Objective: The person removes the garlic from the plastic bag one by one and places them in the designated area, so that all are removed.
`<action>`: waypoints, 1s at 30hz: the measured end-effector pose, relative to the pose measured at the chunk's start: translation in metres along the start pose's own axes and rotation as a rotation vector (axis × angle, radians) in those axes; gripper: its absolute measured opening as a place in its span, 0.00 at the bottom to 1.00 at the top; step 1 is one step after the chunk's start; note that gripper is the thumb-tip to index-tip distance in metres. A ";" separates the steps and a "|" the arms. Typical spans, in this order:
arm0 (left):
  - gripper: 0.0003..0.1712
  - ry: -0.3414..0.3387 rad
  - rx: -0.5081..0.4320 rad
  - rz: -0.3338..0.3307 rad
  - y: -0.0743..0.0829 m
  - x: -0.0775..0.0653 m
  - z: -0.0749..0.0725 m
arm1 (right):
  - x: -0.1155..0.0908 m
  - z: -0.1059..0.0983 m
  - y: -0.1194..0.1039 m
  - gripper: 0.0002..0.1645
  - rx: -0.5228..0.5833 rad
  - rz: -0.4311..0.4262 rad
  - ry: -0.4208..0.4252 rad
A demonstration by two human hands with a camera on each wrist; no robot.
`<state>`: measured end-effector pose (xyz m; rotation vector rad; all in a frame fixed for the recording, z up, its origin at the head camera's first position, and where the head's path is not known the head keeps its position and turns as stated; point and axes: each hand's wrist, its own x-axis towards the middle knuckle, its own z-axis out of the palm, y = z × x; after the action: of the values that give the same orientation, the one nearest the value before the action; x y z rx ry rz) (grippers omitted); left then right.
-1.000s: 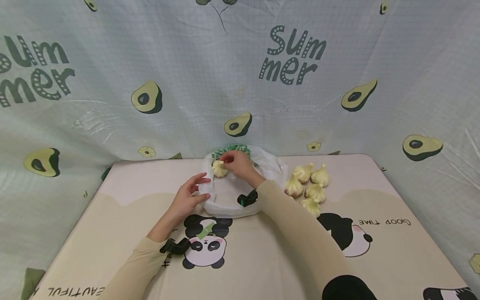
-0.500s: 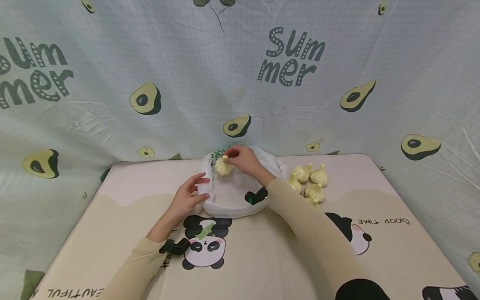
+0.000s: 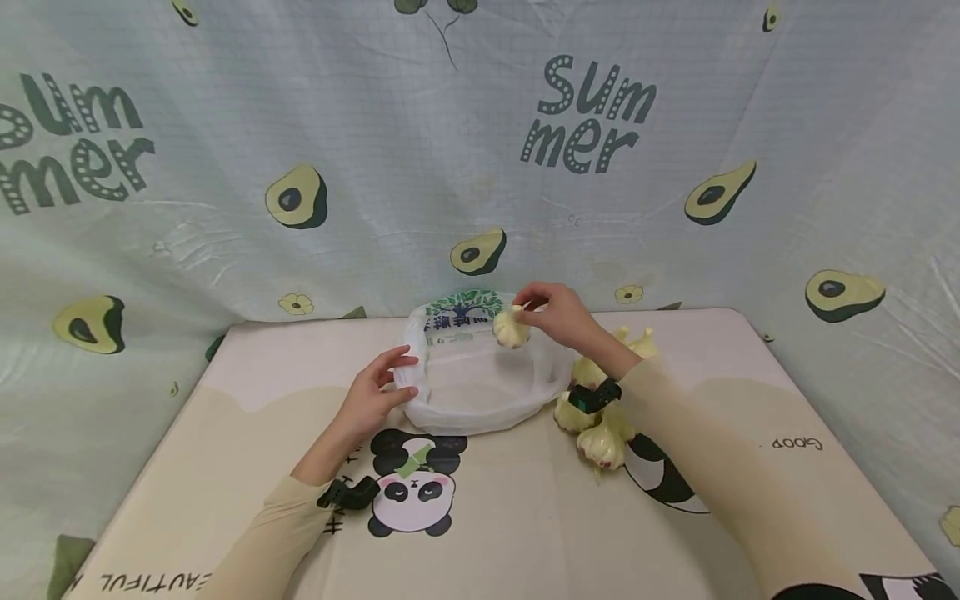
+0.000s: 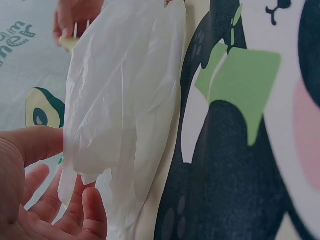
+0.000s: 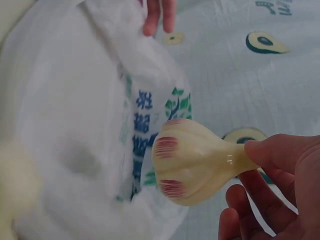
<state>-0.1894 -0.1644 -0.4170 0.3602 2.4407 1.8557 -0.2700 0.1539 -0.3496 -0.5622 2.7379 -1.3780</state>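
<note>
My right hand (image 3: 558, 312) pinches a pale garlic bulb (image 3: 512, 330) by its stem, above the right side of the white plastic bag's opening. In the right wrist view the bulb (image 5: 187, 162) shows purplish streaks, with thumb and fingers (image 5: 280, 152) at its neck. The plastic bag (image 3: 480, 421) lies with its mouth spread wide, green and blue print on its far inner wall. At the bag's left rim, my left hand (image 3: 375, 390) holds the edge between thumb and fingers; its fingertips (image 4: 92, 205) overlap the thin plastic in the left wrist view.
Several more garlic bulbs (image 3: 602, 446) lie in a group right of the bag, partly hidden under the right forearm. A pale cloth with panda prints (image 3: 408, 500) covers the table. Behind hangs a curtain (image 3: 420, 125) with avocado prints.
My right hand has lifted the garlic bulb from the bag's far left side and carried it rightward. The bag's inner print shows more. My left hand stays at the rim.
</note>
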 end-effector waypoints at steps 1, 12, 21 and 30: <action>0.37 -0.001 0.002 0.001 0.004 -0.002 0.000 | -0.006 -0.006 0.003 0.10 -0.012 0.002 -0.004; 0.34 -0.008 0.053 -0.023 0.016 -0.010 -0.002 | -0.070 -0.070 0.028 0.12 -0.074 0.015 0.086; 0.30 0.005 0.053 -0.054 0.016 -0.012 -0.004 | -0.113 -0.110 0.042 0.16 -0.149 0.063 0.217; 0.30 0.002 0.048 -0.031 0.014 -0.012 -0.004 | -0.143 -0.124 0.082 0.17 -0.218 0.153 0.256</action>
<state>-0.1763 -0.1677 -0.4040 0.3212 2.4815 1.7891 -0.1842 0.3410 -0.3581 -0.1849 3.0811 -1.2016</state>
